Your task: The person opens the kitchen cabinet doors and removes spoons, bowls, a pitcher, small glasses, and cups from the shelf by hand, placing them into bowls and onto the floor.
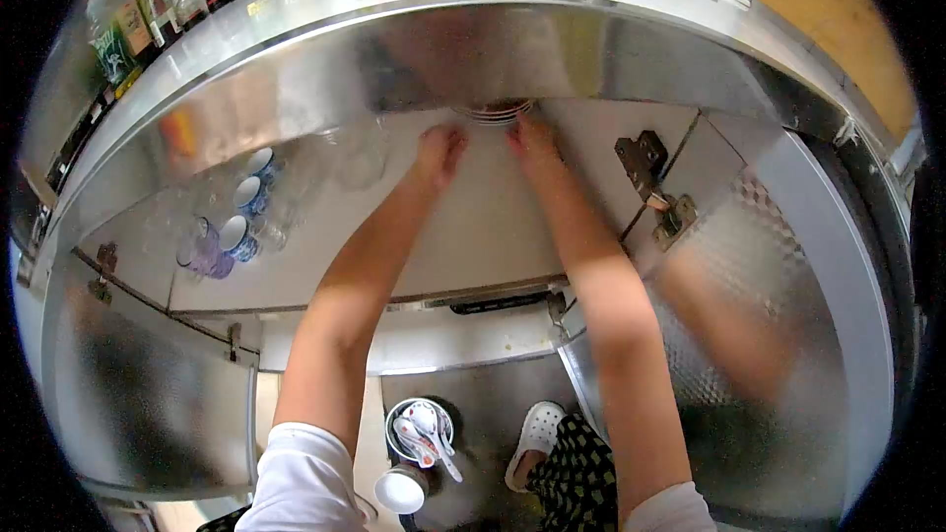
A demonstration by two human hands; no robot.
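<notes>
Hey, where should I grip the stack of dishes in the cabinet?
Probably hold the stack of dishes by opposite sides of its lower rims, coming from the open front: the rims curve outward, and the steel counter edge blocks it from above. Your left hand and right hand flank it.

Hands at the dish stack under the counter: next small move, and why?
I'd probably bring the left hand snug against the left side of the stack of dishes. The right hand is at its right edge; the left's contact is unclear. The steel counter front hides part of the stack, so a one-sided nudge might shift it unseen.
</notes>
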